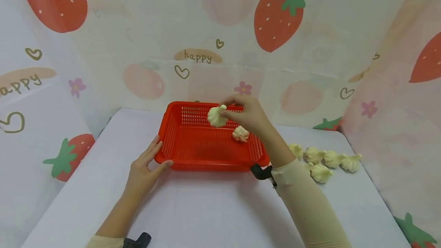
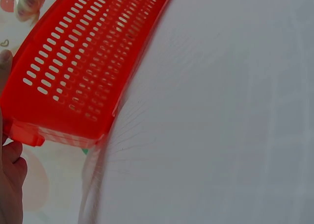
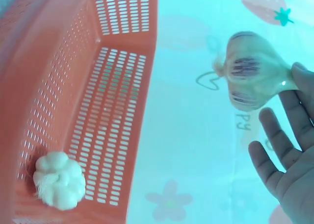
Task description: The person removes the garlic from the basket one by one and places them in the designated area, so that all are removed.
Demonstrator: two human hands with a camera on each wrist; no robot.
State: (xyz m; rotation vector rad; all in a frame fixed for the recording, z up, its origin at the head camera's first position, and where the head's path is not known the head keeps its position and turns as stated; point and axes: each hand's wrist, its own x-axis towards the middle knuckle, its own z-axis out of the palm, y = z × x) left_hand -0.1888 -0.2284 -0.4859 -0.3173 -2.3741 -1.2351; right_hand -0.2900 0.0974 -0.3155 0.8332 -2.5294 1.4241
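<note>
A red plastic basket [image 1: 206, 165] with slotted walls stands on the white table. My left hand [image 1: 144, 173] holds its near left corner, thumb at the front rim and fingers along the left side. Above the basket's far wall, my right hand [image 1: 249, 116] pinches a garlic bulb [image 1: 217, 116] by its stem between thumb and fingers. Purple streaks mark that bulb [image 3: 248, 69] in the right wrist view, where the remaining fingers [image 3: 265, 165] spread loosely. Another garlic bulb [image 1: 240, 134] lies inside the basket, near its right end.
Several garlic bulbs [image 1: 320, 172] lie grouped on the table to the right of the basket, partly behind my right forearm. A strawberry-print cloth [image 1: 206, 79] hangs behind the table [image 1: 206, 209] and along both sides.
</note>
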